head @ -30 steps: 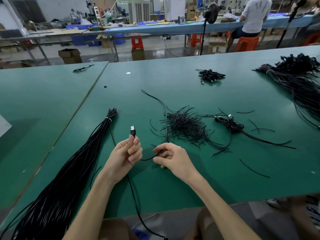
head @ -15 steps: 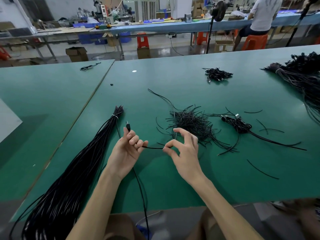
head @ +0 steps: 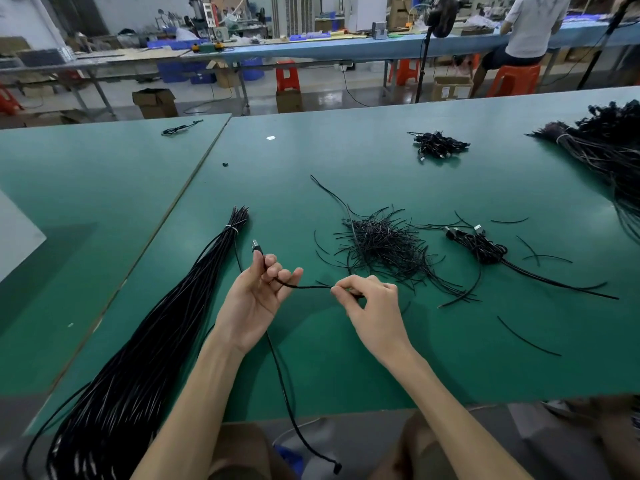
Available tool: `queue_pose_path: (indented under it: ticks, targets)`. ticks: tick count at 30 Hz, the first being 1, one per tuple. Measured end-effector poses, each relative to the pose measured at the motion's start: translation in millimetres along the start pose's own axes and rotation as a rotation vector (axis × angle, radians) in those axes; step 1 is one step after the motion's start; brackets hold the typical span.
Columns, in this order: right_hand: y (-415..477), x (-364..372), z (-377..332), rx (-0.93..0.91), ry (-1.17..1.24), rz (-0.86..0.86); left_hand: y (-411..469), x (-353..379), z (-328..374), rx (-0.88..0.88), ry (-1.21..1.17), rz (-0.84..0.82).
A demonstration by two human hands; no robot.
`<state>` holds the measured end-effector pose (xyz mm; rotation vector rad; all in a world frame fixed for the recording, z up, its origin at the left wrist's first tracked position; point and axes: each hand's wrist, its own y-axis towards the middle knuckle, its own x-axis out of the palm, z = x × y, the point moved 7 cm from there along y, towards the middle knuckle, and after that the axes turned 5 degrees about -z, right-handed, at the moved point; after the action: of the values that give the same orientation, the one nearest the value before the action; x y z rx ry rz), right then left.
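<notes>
Now both forearms reach in from six o'clock over the green table (head: 346,368). The left hand (head: 254,301) is turned palm-up, fingers curled round a thin black cable (head: 304,287). The cable's plug (head: 256,246) sticks out above the fingertips, pointing to twelve o'clock. The right hand (head: 372,306) lies just beside it at three o'clock, back up, pinching the same cable between thumb and forefinger with the other fingers bent. A short stretch of cable runs nearly level between the two hands, above the tabletop. Below the left palm the rest of the cable drops towards six o'clock, past the table edge, and ends near the person's lap.

At eight o'clock from the hands a long tied bundle of cables (head: 145,341) lies slantwise on the table. At one o'clock is a loose heap of short black offcuts (head: 381,244), and at two o'clock a coiled lead (head: 483,249) with stray pieces round it. Farther off at one o'clock lies a small knot of cables (head: 438,145), and a big dark bundle (head: 606,150) fills the two o'clock edge. A second green table (head: 86,188) adjoins at ten o'clock. Beyond, at twelve o'clock, stands a long blue bench (head: 346,50) with orange stools (head: 286,76) and cardboard boxes (head: 155,102) beneath. A seated person (head: 530,26) in a white shirt faces it.
</notes>
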<state>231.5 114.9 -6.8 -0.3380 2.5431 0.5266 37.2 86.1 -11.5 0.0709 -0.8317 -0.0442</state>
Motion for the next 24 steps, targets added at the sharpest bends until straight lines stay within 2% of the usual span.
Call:
queue_pose_path:
  ticks: [8, 13, 19, 24]
  targets:
    - [-0.2, 0.5, 0.5, -0.012, 0.014, -0.003, -1.1, 3.1, 2.4, 0.018, 0.022, 0.057]
    - [-2.2, 12.5, -6.8, -0.085, -0.120, -0.123, -1.9, 3.2, 2.4, 0.015, 0.020, 0.073]
    - [-1.5, 6.2, -2.7, -0.040, 0.018, -0.073, 0.0, -4.4, 0.9, 0.031, 0.078, 0.101]
    - [-1.2, 9.1, -2.8, -0.047, -0.037, -0.101, 3.3, -14.5, -0.8, 0.062, 0.148, 0.168]
